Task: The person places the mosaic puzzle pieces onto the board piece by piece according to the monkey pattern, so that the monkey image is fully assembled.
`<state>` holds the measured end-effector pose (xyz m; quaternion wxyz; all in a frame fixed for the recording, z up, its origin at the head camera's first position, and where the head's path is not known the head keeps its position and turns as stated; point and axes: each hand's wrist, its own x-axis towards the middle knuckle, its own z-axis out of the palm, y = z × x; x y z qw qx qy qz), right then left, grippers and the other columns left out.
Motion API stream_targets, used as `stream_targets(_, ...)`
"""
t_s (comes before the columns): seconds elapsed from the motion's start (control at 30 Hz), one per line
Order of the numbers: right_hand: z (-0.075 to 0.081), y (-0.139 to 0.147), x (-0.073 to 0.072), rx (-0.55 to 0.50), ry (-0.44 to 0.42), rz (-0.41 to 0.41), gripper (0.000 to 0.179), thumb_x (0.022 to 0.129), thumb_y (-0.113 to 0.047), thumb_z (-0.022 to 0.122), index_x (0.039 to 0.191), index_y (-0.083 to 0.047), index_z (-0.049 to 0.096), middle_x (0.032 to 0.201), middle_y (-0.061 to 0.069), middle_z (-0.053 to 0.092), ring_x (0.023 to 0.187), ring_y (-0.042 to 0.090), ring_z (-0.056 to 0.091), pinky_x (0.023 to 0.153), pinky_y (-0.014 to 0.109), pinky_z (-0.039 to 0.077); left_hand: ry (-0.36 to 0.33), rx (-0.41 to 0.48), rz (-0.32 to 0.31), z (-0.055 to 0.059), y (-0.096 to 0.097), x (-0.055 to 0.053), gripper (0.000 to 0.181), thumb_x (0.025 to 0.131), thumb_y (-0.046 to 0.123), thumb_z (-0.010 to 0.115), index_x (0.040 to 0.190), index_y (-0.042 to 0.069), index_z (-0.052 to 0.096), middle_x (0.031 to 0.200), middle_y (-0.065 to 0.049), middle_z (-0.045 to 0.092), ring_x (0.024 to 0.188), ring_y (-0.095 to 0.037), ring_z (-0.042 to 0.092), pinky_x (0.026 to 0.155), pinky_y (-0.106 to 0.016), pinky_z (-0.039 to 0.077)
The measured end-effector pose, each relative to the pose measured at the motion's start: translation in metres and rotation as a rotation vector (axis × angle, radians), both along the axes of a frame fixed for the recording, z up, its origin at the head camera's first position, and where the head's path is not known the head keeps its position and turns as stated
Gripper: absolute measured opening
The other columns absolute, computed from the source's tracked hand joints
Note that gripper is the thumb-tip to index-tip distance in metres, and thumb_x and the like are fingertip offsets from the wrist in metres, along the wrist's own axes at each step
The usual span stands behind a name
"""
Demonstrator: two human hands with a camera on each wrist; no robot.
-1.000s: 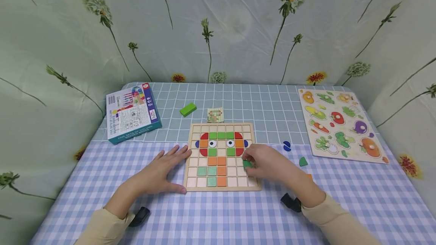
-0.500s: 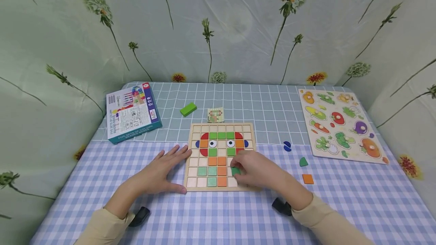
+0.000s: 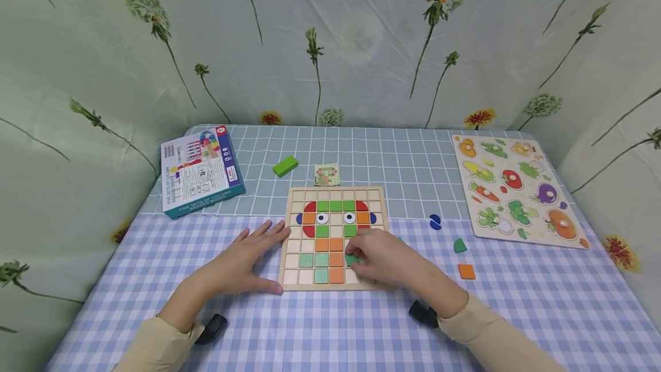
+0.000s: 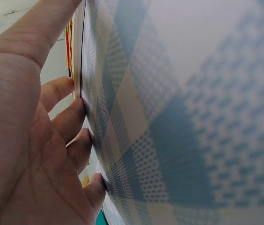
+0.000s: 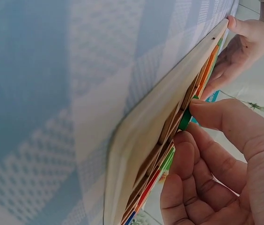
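Observation:
A wooden grid board (image 3: 337, 287) lies on the table, with coloured tiles set in its cells. My right hand (image 3: 384, 254) pinches a small green tile (image 5: 185, 120) between thumb and index finger. That tile is at a cell right of the orange tile column (image 3: 336, 259); whether it sits fully in the cell cannot be told. My left hand (image 3: 242, 263) lies with fingers spread, its fingertips and thumb against the board's left edge. The left wrist view shows the left hand (image 4: 33, 140) beside the checked cloth.
Right of the board lie blue half-round pieces (image 3: 435, 222), a green piece (image 3: 459, 245) and an orange square (image 3: 467, 271). Behind it are a picture card (image 3: 326, 174) and a green block (image 3: 286, 166). A box (image 3: 201, 171) stands left, a vegetable puzzle (image 3: 516, 188) right.
My right hand has moved left over the board with the green tile, from the right-hand columns to the cell beside the orange column. The left hand has stayed in place.

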<state>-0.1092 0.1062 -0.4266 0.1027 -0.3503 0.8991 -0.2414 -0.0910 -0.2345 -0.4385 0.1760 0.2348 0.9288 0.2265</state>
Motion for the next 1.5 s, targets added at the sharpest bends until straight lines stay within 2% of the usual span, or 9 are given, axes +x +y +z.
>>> stream_targets(0.33, 0.001, -0.001, -0.001, 0.003, 0.006, 0.007, 0.007, 0.092, -0.011, 0.082, 0.098, -0.009, 0.079, 0.083, -0.004, 0.067, 0.077, 0.006, 0.051, 0.069, 0.021, 0.048, 0.008, 0.008, -0.003, 0.0, 0.0, 0.0, 0.115, 0.078, 0.07, 0.085, 0.17, 0.023, 0.034, 0.18, -0.005, 0.026, 0.168, -0.042, 0.017, 0.127, -0.08, 0.012)
stream_targets(0.43, 0.002, 0.001, 0.0, -0.003, -0.003, -0.002, 0.012, 0.092, -0.013, 0.082, 0.102, -0.007, 0.079, 0.082, -0.005, 0.066, 0.077, 0.005, 0.052, 0.069, 0.02, 0.048, -0.002, 0.006, 0.002, -0.002, 0.0, -0.001, 0.116, 0.077, 0.069, 0.086, 0.17, 0.023, 0.034, 0.18, -0.005, 0.026, 0.168, -0.041, 0.016, 0.127, -0.079, 0.011)
stream_targets(0.53, 0.005, 0.008, 0.0, -0.013, -0.035, -0.048, 0.018, 0.093, -0.013, 0.083, 0.108, -0.005, 0.078, 0.082, -0.006, 0.064, 0.076, 0.005, 0.052, 0.068, 0.02, 0.049, -0.008, 0.002, 0.004, -0.003, -0.001, -0.001, 0.116, 0.077, 0.07, 0.086, 0.17, 0.024, 0.034, 0.18, -0.003, 0.024, 0.169, -0.04, 0.015, 0.128, -0.079, 0.01)
stream_targets(0.67, 0.012, 0.031, 0.0, -0.015, -0.052, -0.112, 0.023, 0.092, -0.014, 0.084, 0.112, -0.005, 0.078, 0.081, -0.007, 0.062, 0.074, 0.006, 0.053, 0.067, 0.021, 0.049, -0.014, 0.0, 0.007, -0.004, -0.001, -0.001, 0.117, 0.076, 0.07, 0.086, 0.171, 0.025, 0.033, 0.181, -0.002, 0.023, 0.169, -0.038, 0.013, 0.129, -0.078, 0.009)
stream_targets(0.83, 0.019, 0.073, 0.004, 0.039, -0.043, -0.166, 0.024, 0.089, -0.018, 0.088, 0.11, -0.009, 0.078, 0.091, -0.007, 0.069, 0.083, 0.007, 0.061, 0.074, 0.026, 0.056, -0.011, -0.001, 0.005, -0.004, -0.001, -0.002, 0.117, 0.077, 0.07, 0.086, 0.171, 0.025, 0.032, 0.181, -0.002, 0.023, 0.169, -0.038, 0.013, 0.129, -0.078, 0.009)
stream_targets(1.0, 0.024, 0.111, 0.014, 0.125, -0.109, -0.275, 0.03, 0.086, -0.024, 0.091, 0.112, -0.013, 0.078, 0.1, -0.006, 0.072, 0.091, 0.01, 0.064, 0.081, 0.035, 0.059, -0.011, -0.001, 0.006, -0.004, -0.001, -0.002, 0.117, 0.077, 0.071, 0.085, 0.171, 0.026, 0.032, 0.181, -0.002, 0.023, 0.169, -0.038, 0.013, 0.129, -0.077, 0.009)
stream_targets(1.27, 0.018, 0.154, 0.027, 0.206, -0.161, -0.391, 0.036, 0.08, -0.022, 0.095, 0.11, -0.013, 0.078, 0.104, -0.002, 0.07, 0.094, 0.017, 0.062, 0.087, 0.046, 0.06, -0.015, 0.001, 0.006, -0.008, -0.003, -0.002, 0.117, 0.077, 0.072, 0.084, 0.171, 0.027, 0.031, 0.181, 0.0, 0.022, 0.169, -0.037, 0.013, 0.129, -0.077, 0.008)
stream_targets(1.5, 0.011, 0.171, 0.03, 0.228, -0.218, -0.457, 0.038, 0.078, -0.015, 0.095, 0.111, -0.008, 0.077, 0.106, 0.0, 0.073, 0.099, 0.022, 0.067, 0.097, 0.058, 0.059, -0.004, 0.004, 0.001, -0.007, -0.003, -0.002, 0.117, 0.077, 0.073, 0.083, 0.171, 0.027, 0.031, 0.181, 0.0, 0.021, 0.169, -0.037, 0.013, 0.129, -0.077, 0.008)
